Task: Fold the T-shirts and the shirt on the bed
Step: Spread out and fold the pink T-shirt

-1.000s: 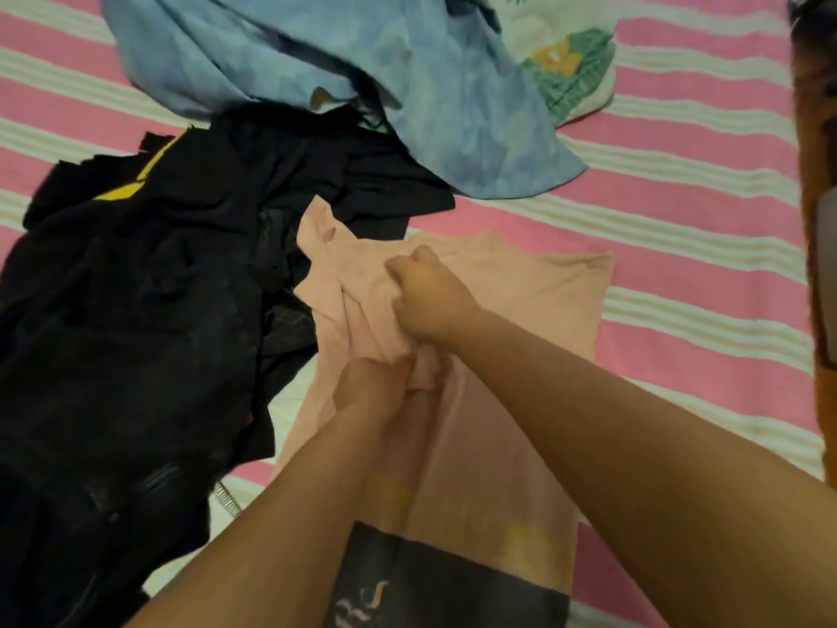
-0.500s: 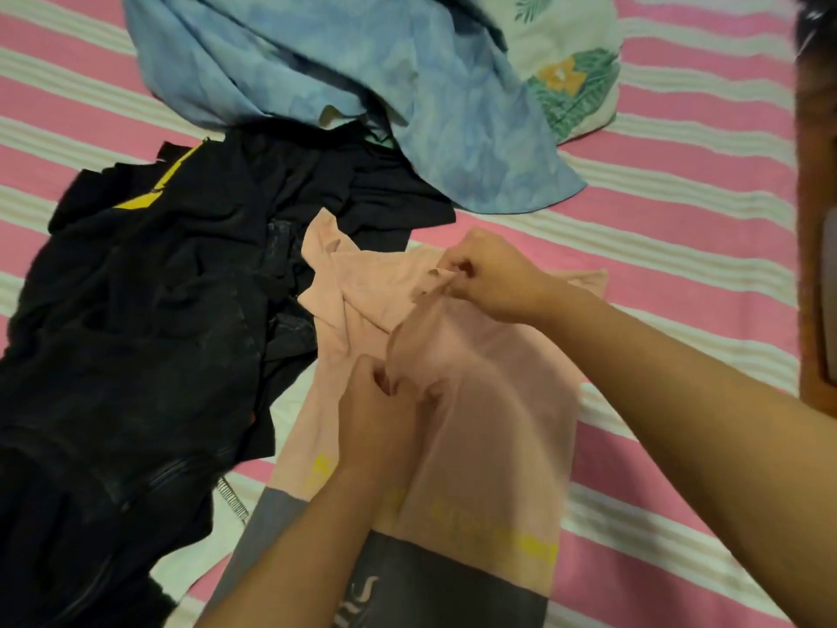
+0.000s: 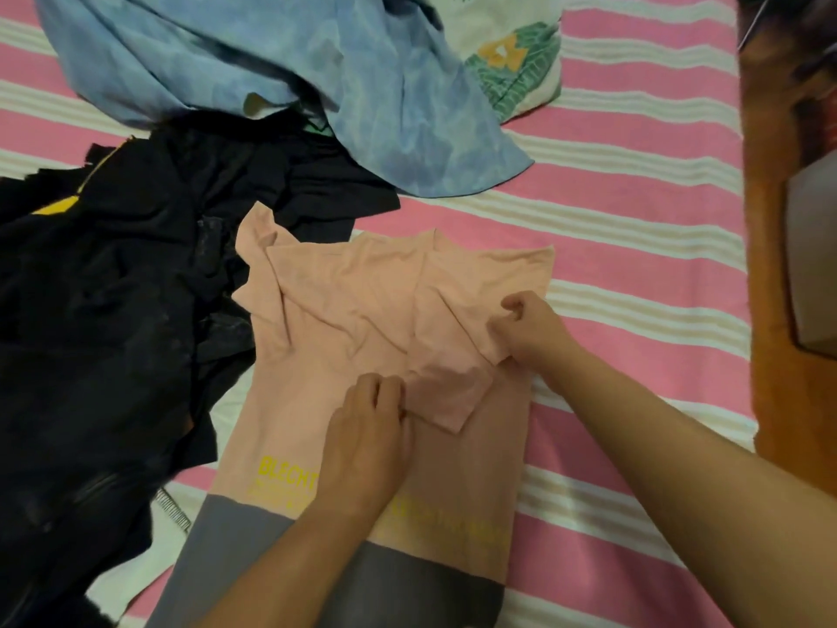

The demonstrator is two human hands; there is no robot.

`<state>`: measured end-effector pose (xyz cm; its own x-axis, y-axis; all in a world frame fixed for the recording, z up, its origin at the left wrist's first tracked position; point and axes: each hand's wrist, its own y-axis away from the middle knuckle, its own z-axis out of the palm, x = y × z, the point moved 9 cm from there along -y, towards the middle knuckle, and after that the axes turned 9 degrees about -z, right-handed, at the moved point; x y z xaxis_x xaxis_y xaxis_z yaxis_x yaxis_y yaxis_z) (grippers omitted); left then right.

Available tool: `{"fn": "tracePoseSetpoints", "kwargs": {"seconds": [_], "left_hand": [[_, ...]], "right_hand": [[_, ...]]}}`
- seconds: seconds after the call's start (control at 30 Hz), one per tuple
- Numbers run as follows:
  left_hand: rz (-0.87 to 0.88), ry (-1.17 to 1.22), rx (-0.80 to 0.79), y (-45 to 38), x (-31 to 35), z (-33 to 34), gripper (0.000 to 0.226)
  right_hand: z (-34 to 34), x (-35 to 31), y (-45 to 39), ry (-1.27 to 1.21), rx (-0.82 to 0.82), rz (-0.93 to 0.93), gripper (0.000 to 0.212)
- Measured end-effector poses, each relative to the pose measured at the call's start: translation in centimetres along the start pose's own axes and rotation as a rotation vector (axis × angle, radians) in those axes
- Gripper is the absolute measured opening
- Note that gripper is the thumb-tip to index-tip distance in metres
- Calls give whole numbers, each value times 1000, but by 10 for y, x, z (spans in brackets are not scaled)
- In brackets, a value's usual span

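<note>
Several garments share the striped bed (image 3: 634, 210), and their spread reads as a sorting order: a black heap (image 3: 113, 333) lies at the left, a blue shirt (image 3: 317, 74) is bunched at the far side over a floral pillow (image 3: 512, 61), and both look untouched, pushed aside so that the near middle serves as a working patch. There the pink T-shirt (image 3: 344, 310) lies flat, collar away from the person and hem toward them, its left sleeve lapping onto the black heap. It is peach-pink above a grey band at the hem, with yellow lettering partly covered by the left wrist, and its chest is creased. The right sleeve (image 3: 448, 392) is folded in across the body, likely the first step of narrowing the shirt. The right hand (image 3: 530, 328) pinches cloth at the right shoulder, fingers curled round it, seemingly to set that fold. The left hand (image 3: 367, 441) rests on the chest with curled fingertips at the sleeve's edge; whether they grip it cannot be told.
</note>
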<state>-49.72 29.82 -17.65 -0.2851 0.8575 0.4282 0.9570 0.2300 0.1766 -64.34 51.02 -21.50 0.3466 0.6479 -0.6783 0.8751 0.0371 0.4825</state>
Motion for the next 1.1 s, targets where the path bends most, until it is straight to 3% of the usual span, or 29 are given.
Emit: {"fn": "tracePoseSetpoints", "kwargs": {"seconds": [0.07, 0.23, 0.37, 0.57, 0.67, 0.7, 0.77, 0.83, 0.87, 0.93, 1.03, 1.1], "left_hand": [[8, 25, -9, -5, 3, -3, 32], [-16, 201, -80, -10, -9, 5, 20], [-144, 365, -110, -14, -28, 10, 14], [-288, 451, -192, -10, -42, 18, 27], [-295, 371, -231, -15, -39, 16, 25], [-298, 317, -251, -16, -38, 12, 24], [-366, 317, -198, -22, -45, -11, 21], [-393, 349, 41, -39, -61, -60, 13], [-369, 273, 181, -52, -69, -86, 10], [-372, 51, 309, -87, -88, -119, 30], [-526, -105, 86, -134, -122, -116, 60], [-572, -161, -97, -142, -136, -99, 50]], "right_hand": [[2, -17, -9, 161, -14, -70, 40], [16, -84, -52, 234, -29, -238, 28], [44, -105, -79, 364, -122, -208, 30], [36, -105, -93, 281, 50, -161, 42], [39, -112, -82, 279, 94, -231, 21], [38, -117, -72, 305, 160, -294, 12], [36, -135, -32, 431, 359, -549, 22], [46, -142, 20, 491, 508, -797, 31], [58, -135, 34, 537, 481, -840, 36], [87, -100, 30, 679, 255, -710, 54], [110, -56, 11, 871, 58, -557, 73], [112, -54, 5, 910, 59, -538, 75]]}}
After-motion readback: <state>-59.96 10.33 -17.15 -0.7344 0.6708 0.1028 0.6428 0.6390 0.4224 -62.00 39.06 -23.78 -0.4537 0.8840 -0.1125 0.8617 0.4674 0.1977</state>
